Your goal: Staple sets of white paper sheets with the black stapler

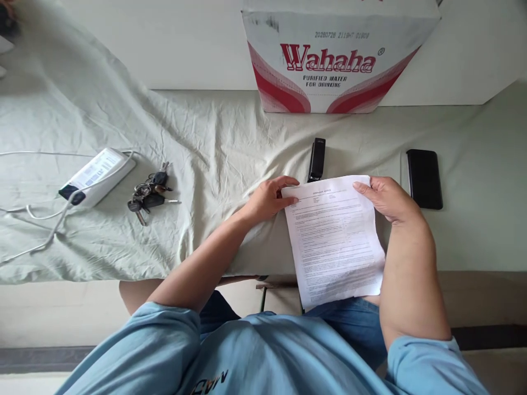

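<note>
A printed sheet of paper (335,241) hangs between my hands over the table's front edge, its lower end above my lap. My left hand (272,198) pinches the upper left corner, thumb on the printed side. At the upper right corner, my right hand (385,197) grips the sheet with its thumb on top and the other fingers behind it. Just beyond the paper's top edge lies a black stapler (317,159), its near end close to the sheet. To the right of my right hand is a black phone-like slab (425,179).
A Wahaha water carton (329,60) stands at the back against a white panel. On the left lie a bunch of keys (149,195) and a white box-shaped device (99,175) with white cables. A wrinkled pale green cloth (222,142) covers the table.
</note>
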{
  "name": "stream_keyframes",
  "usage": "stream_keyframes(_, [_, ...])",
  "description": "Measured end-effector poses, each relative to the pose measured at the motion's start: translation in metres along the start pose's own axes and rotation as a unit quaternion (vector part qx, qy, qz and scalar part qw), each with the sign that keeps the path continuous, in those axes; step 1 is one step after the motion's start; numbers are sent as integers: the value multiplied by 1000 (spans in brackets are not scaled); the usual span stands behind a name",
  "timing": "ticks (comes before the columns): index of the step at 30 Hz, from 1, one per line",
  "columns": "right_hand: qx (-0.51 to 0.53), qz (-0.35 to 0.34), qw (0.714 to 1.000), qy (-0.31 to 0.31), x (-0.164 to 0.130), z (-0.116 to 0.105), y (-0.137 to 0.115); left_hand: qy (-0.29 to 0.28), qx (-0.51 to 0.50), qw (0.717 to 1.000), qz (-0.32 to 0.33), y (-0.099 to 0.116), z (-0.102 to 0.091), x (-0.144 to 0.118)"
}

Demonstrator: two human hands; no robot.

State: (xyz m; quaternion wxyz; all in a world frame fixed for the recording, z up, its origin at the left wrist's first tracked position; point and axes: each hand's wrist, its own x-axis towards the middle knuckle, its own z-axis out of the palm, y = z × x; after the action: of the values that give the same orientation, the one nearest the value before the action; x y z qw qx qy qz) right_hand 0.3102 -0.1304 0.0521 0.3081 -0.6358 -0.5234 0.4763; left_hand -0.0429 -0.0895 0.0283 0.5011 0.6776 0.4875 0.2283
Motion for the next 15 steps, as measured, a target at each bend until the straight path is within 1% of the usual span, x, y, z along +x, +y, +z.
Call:
stream_keyframes(3, [6, 28, 1000, -10, -1, -4, 0, 50, -56, 996, 46, -11, 4, -5])
stream_keyframes(5, [10, 29, 999, -13, -1, -6, 0, 64, -56, 994, 71, -15, 6, -6])
stream_keyframes(8, [19, 28, 999, -16, -2, -6, -1, 60, -23, 993, 95, -15, 7, -4])
stream_keyframes(12, [26, 27, 999, -23, -1, -6, -2, 59, -16, 992, 111, -16, 7, -3])
stream_keyframes(15, [22, 31, 999, -25, 0, -6, -2, 45, -1, 990, 134, -16, 6, -3])
